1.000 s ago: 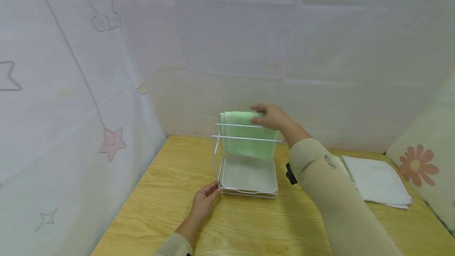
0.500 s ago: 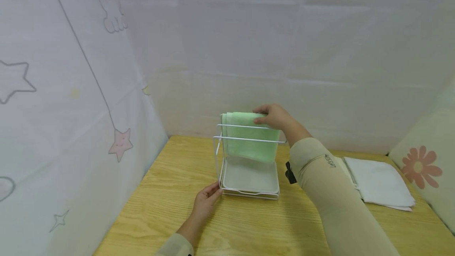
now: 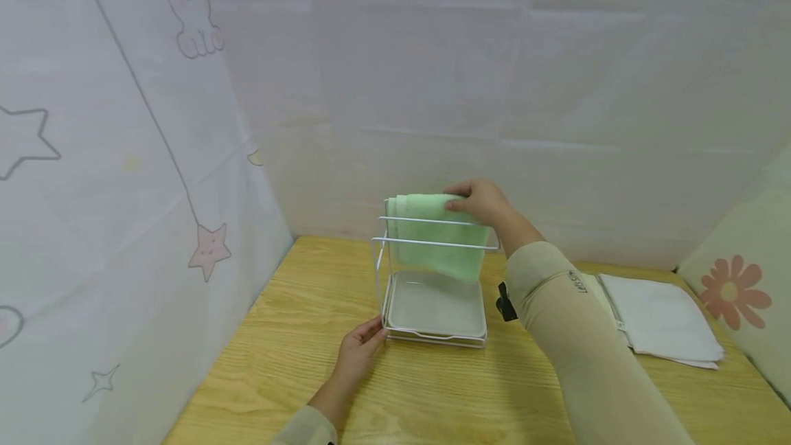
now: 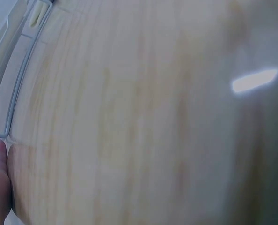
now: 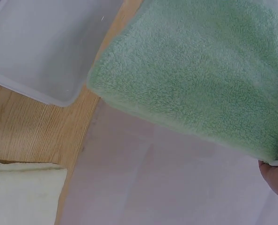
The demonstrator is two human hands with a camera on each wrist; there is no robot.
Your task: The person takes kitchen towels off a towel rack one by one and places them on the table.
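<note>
A white wire rack (image 3: pixel 432 244) stands on the table, with a shallow pale tray (image 3: pixel 437 304) in its base. My left hand (image 3: pixel 357 354) holds the rack's near left bottom corner between thumb and fingers; in the left wrist view its fingertips meet the wire corner (image 4: pixel 7 133). A folded light green towel (image 3: pixel 435 261) hangs at the rack's back bars, above the tray. My right hand (image 3: pixel 485 202) pinches its top right edge. Up close in the right wrist view, the towel (image 5: pixel 200 70) looks fluffy, and my fingers (image 5: pixel 275 180) grip its far corner.
White folded cloths (image 3: pixel 661 314) lie stacked at the right of the wooden table (image 3: pixel 290 321). A cream cloth (image 3: pixel 594 287) lies beside them, partly behind my right sleeve (image 3: pixel 568 307). A light fabric backdrop (image 3: pixel 395 88) closes off the back and sides.
My right hand has shifted slightly to the right along the towel's top edge, its fingers closing in on the cloth. The left hand stays at the rack's corner.
</note>
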